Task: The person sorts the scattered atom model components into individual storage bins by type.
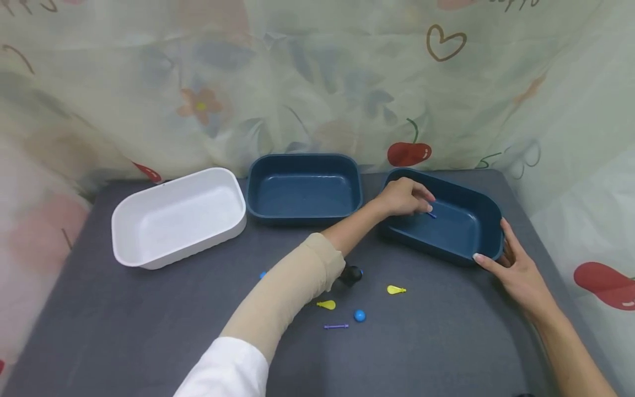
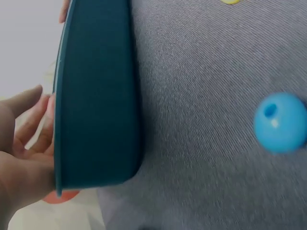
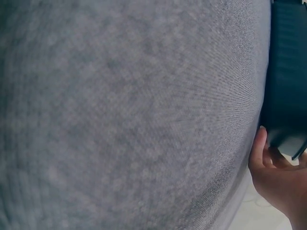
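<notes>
My left hand (image 1: 408, 197) reaches over the near wall of the right-hand dark blue bin (image 1: 448, 255), its fingers loosely bent. Just below the thumb, part of a thin purple stick (image 1: 432, 215) shows; the rest is hidden by the hand. In the left wrist view the thumb and fingers stand apart behind the bin wall (image 2: 96, 96). My right hand (image 1: 518, 275) grips the bin's near right corner, thumb on the front wall and fingers along the end. The right wrist view shows that hand (image 3: 278, 182) at the bin's end (image 3: 288, 76).
A white bin (image 1: 193, 245) stands left and another dark blue bin (image 1: 305, 220) in the middle. On the grey cloth lie a blue bead (image 1: 359, 315), a purple stick (image 1: 336, 326), yellow pieces (image 1: 396, 289) and a black object (image 1: 351, 275), partly behind the left sleeve (image 1: 292, 286).
</notes>
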Available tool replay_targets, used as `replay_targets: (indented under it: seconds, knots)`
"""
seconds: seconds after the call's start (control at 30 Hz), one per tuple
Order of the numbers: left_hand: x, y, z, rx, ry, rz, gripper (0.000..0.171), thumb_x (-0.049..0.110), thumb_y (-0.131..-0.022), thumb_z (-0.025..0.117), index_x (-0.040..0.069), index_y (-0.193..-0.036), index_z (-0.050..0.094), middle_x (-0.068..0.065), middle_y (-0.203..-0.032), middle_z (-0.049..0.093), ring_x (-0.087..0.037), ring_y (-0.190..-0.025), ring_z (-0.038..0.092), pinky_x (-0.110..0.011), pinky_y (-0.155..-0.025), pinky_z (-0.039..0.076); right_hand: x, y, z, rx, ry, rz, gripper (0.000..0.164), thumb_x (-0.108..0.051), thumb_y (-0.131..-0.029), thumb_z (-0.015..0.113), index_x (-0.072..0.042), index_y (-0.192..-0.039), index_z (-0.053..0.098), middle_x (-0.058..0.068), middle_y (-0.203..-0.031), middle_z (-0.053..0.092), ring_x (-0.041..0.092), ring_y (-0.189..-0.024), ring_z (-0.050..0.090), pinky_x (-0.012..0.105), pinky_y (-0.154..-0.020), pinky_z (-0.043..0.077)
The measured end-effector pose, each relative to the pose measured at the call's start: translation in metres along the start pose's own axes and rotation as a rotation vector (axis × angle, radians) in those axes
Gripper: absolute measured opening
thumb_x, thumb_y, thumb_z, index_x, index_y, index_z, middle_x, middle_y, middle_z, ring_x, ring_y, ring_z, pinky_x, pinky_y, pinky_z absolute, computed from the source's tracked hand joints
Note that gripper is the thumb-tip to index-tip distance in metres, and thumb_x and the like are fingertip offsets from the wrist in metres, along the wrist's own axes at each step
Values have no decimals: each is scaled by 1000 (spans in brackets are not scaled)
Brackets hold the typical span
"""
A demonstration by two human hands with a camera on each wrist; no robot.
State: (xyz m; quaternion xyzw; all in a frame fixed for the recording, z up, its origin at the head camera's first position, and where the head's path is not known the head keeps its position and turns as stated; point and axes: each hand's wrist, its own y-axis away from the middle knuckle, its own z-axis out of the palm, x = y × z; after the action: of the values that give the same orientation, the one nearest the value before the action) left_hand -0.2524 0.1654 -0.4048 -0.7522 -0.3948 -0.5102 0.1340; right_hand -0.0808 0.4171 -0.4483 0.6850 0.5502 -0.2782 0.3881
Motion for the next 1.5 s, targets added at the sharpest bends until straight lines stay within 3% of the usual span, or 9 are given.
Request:
replay_targets:
  seconds: [0.17,0.43,0.77,1.03,1.3,1.5]
  knots:
    - [-3,15,-8,-14,102,68,26,19,-96,68,11,-120,71,2,-100,72,-25,-95,69,-29,-81,55,1,0,0,-7,6,1,93,-36,-99,61,-46,-153,-14,21,-164,0,54,-143,17,4,-77,39]
    - [-9,38,-16,50,113,164,25,21,-94,70,12,-117,72,6,-99,72,-26,-89,70,-23,-71,51,2,-1,-1,-9,5,-3,93,-36,-99,61,-46,-153,-14,20,-164,0,54,-143,16,4,-78,38]
    - [-16,65,-21,89,102,260,21,18,-94,71,12,-113,73,8,-96,70,-8,-82,66,-23,-70,51,2,-2,-1,-11,17,-2,93,-37,-99,61,-46,-152,-15,20,-164,-1,53,-143,15,4,-80,37]
    - [-21,89,-24,101,122,286,20,18,-92,73,13,-112,73,7,-93,69,-4,-85,67,-23,-77,52,4,-2,-2,-22,10,-7,92,-36,-100,60,-46,-152,-16,18,-164,-3,53,-143,15,4,-79,38]
    - [-30,112,-25,101,109,281,23,18,-92,72,14,-115,72,8,-93,68,-9,-82,66,-25,-70,51,2,-2,-3,-32,17,-6,92,-36,-101,59,-46,-151,-17,18,-164,-5,53,-144,13,5,-81,37]
    - [-38,130,-24,70,158,280,25,15,-92,73,10,-117,72,4,-96,71,-8,-86,67,-24,-80,52,0,-1,-3,-37,14,-4,92,-37,-101,59,-45,-152,-17,18,-164,-7,53,-144,11,3,-81,36]
